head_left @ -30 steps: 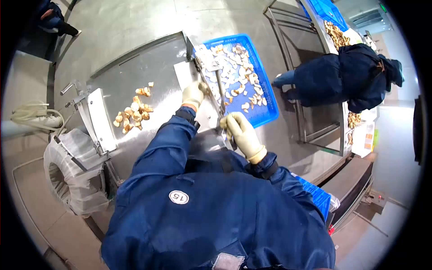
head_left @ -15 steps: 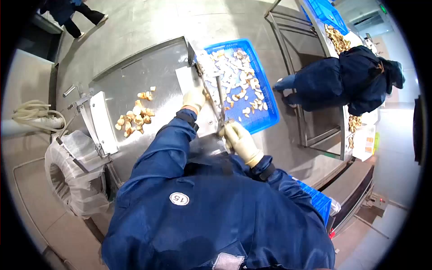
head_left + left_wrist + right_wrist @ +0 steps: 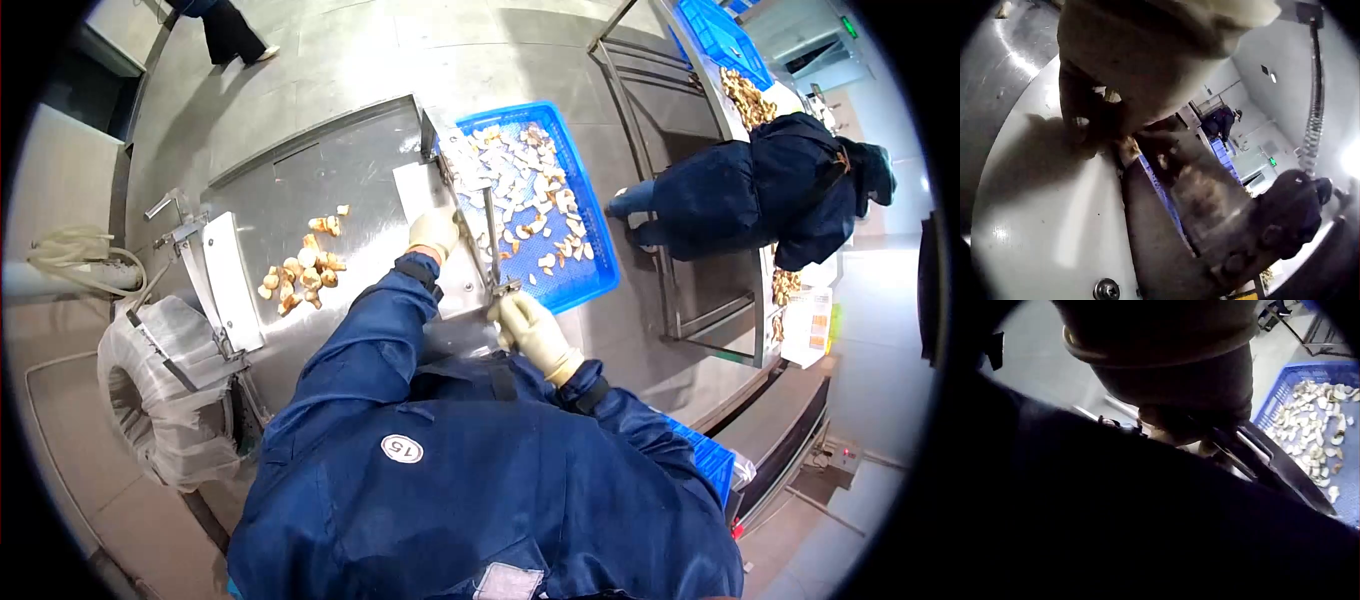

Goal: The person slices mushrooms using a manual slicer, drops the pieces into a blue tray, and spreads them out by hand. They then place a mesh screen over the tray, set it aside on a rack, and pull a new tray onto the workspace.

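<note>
My gloved left hand (image 3: 434,230) rests over a white board (image 3: 1054,219) on the steel table, right beside a long hinged blade (image 3: 491,225). Its fingers curl down at the board's edge, where a small tan mushroom piece (image 3: 1129,149) shows under the fingertips; the rest of it is hidden. My gloved right hand (image 3: 535,335) grips the handle at the blade's near end. From the right wrist, the dark blade (image 3: 1300,478) points toward a blue basket (image 3: 583,180) of mushroom slices. Left of my left hand lies a small heap of mushrooms (image 3: 305,270).
A second cutting lever (image 3: 205,275) stands at the table's left end, near a plastic-wrapped round object (image 3: 165,390). On the right, another person (image 3: 750,190) works at a bench (image 3: 712,80) with mushrooms and a blue crate (image 3: 725,40). Someone's legs (image 3: 235,35) show at the top left.
The head view has shifted, so the table and basket sit lower in it. At the top left, the walking person has moved rightward. My right hand keeps its grip on the handle.
</note>
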The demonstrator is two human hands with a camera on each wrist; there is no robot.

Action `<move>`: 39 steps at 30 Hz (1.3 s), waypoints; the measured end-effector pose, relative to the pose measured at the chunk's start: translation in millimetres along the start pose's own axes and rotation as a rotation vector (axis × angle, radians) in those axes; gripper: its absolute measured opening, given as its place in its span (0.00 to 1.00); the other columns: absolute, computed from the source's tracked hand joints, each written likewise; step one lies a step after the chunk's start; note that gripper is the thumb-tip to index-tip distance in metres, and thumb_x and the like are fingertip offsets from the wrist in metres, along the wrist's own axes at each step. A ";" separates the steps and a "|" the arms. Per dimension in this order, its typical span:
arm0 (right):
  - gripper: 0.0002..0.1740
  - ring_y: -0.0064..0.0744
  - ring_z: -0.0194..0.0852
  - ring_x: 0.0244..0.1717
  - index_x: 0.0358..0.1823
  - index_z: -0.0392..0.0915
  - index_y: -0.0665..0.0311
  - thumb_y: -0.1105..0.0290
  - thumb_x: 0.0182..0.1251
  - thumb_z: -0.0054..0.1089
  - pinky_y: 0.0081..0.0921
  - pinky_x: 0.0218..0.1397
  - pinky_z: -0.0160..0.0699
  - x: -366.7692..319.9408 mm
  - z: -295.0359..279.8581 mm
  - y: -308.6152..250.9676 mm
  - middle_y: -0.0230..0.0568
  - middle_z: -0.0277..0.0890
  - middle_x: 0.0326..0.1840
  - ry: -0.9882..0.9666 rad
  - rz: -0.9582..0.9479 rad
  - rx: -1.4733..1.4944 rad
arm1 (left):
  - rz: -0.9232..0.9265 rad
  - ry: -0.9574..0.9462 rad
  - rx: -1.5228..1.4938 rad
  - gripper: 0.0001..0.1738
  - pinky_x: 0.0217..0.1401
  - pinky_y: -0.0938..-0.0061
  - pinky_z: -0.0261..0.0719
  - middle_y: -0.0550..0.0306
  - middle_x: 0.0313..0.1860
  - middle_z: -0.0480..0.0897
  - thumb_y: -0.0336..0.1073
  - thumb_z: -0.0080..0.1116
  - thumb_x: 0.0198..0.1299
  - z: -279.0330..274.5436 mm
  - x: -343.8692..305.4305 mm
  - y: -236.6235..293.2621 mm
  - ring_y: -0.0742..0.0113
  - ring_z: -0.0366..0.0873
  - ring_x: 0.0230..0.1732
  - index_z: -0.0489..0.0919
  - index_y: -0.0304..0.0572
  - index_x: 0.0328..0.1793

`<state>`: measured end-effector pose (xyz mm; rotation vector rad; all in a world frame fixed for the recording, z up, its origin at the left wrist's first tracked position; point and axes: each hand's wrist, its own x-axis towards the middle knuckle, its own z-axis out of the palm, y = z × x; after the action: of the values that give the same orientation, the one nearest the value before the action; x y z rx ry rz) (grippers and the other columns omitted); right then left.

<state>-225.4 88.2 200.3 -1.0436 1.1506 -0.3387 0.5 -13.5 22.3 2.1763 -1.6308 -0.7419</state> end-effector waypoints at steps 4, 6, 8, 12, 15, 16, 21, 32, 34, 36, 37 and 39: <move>0.16 0.18 0.71 0.29 0.48 0.79 0.66 0.59 0.86 0.49 0.18 0.37 0.73 24.9 -13.7 86.9 0.34 0.81 0.32 -0.095 -0.032 0.021 | -0.031 -0.052 -0.048 0.14 0.56 0.49 0.81 0.41 0.45 0.88 0.45 0.57 0.65 -2.8 2.2 1.7 0.36 0.84 0.49 0.87 0.50 0.49; 0.17 0.18 0.72 0.29 0.48 0.79 0.66 0.59 0.86 0.49 0.18 0.37 0.73 27.9 -11.4 92.1 0.34 0.81 0.31 -0.084 -0.043 0.046 | -0.058 -0.082 -0.083 0.15 0.48 0.53 0.86 0.42 0.40 0.90 0.42 0.55 0.70 2.3 7.1 -7.5 0.43 0.89 0.42 0.87 0.43 0.48; 0.17 0.18 0.72 0.29 0.48 0.79 0.66 0.58 0.86 0.49 0.18 0.37 0.73 28.3 -14.9 96.2 0.33 0.80 0.31 -0.069 -0.053 0.047 | -0.214 -0.233 -0.315 0.18 0.49 0.53 0.86 0.40 0.40 0.90 0.44 0.52 0.71 10.6 15.9 -11.6 0.44 0.89 0.42 0.88 0.42 0.47; 0.17 0.21 0.75 0.33 0.50 0.78 0.68 0.59 0.85 0.51 0.21 0.41 0.77 29.5 -16.8 97.6 0.35 0.81 0.35 -0.095 -0.006 0.013 | -0.404 -0.215 -0.731 0.12 0.33 0.69 0.85 0.50 0.33 0.89 0.33 0.55 0.71 -3.6 2.8 9.8 0.64 0.88 0.30 0.87 0.37 0.50; 0.18 0.21 0.74 0.32 0.49 0.79 0.68 0.58 0.85 0.50 0.21 0.40 0.76 30.2 -14.0 100.9 0.35 0.80 0.32 -0.061 -0.025 0.044 | -0.429 -0.194 -0.970 0.10 0.30 0.74 0.83 0.56 0.32 0.87 0.31 0.56 0.72 3.5 5.0 6.0 0.69 0.84 0.26 0.85 0.35 0.50; 0.18 0.21 0.76 0.32 0.49 0.79 0.68 0.58 0.86 0.50 0.21 0.40 0.76 29.7 -15.3 98.2 0.34 0.80 0.31 -0.071 -0.027 0.018 | -0.385 -0.176 -0.962 0.10 0.29 0.75 0.82 0.55 0.34 0.88 0.31 0.56 0.72 7.2 5.5 4.1 0.70 0.84 0.27 0.84 0.35 0.52; 0.18 0.22 0.78 0.32 0.50 0.79 0.68 0.58 0.86 0.50 0.21 0.40 0.78 28.4 -15.6 94.4 0.33 0.77 0.29 -0.080 0.004 0.008 | -0.195 -0.136 -1.152 0.14 0.32 0.78 0.82 0.52 0.46 0.88 0.31 0.60 0.72 -12.0 -13.6 1.4 0.71 0.85 0.33 0.81 0.37 0.61; 0.16 0.19 0.72 0.27 0.46 0.80 0.69 0.62 0.85 0.52 0.20 0.33 0.74 31.8 -15.4 101.1 0.31 0.76 0.26 -0.044 -0.098 -0.041 | -0.390 0.465 -0.828 0.11 0.30 0.81 0.79 0.56 0.39 0.86 0.29 0.56 0.75 -145.3 -188.5 -168.4 0.75 0.81 0.27 0.82 0.33 0.59; 0.18 0.19 0.69 0.26 0.46 0.81 0.70 0.61 0.86 0.50 0.21 0.33 0.73 30.5 -11.9 98.4 0.30 0.73 0.24 -0.033 -0.110 -0.055 | -0.549 0.541 -0.835 0.12 0.31 0.80 0.80 0.55 0.40 0.88 0.33 0.57 0.75 -134.6 -223.5 -216.4 0.74 0.83 0.28 0.83 0.34 0.58; 0.19 0.20 0.68 0.25 0.46 0.81 0.69 0.60 0.86 0.49 0.21 0.33 0.72 27.8 -12.5 91.0 0.30 0.72 0.24 -0.054 -0.104 -0.077 | -0.656 0.543 -0.803 0.12 0.31 0.78 0.81 0.56 0.39 0.88 0.35 0.59 0.74 -129.2 -252.5 -233.5 0.74 0.84 0.29 0.84 0.37 0.57; 0.20 0.19 0.68 0.25 0.45 0.81 0.69 0.59 0.87 0.49 0.21 0.32 0.72 29.0 -11.5 93.7 0.30 0.72 0.24 -0.043 -0.117 -0.083 | -0.694 0.530 -0.761 0.13 0.34 0.75 0.83 0.55 0.40 0.88 0.35 0.61 0.72 -124.2 -259.6 -239.9 0.71 0.86 0.32 0.84 0.38 0.57; 0.20 0.19 0.68 0.26 0.45 0.81 0.69 0.58 0.87 0.49 0.20 0.33 0.72 29.3 -12.3 96.9 0.31 0.74 0.25 -0.036 -0.124 -0.083 | -0.663 0.565 -0.503 0.16 0.47 0.66 0.85 0.50 0.44 0.90 0.37 0.65 0.66 -79.6 -262.2 -290.4 0.60 0.89 0.43 0.84 0.40 0.57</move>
<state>-250.0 111.5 104.1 -1.1923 1.0777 -0.3714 219.2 318.5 -14.5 2.2312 -0.3854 -0.5322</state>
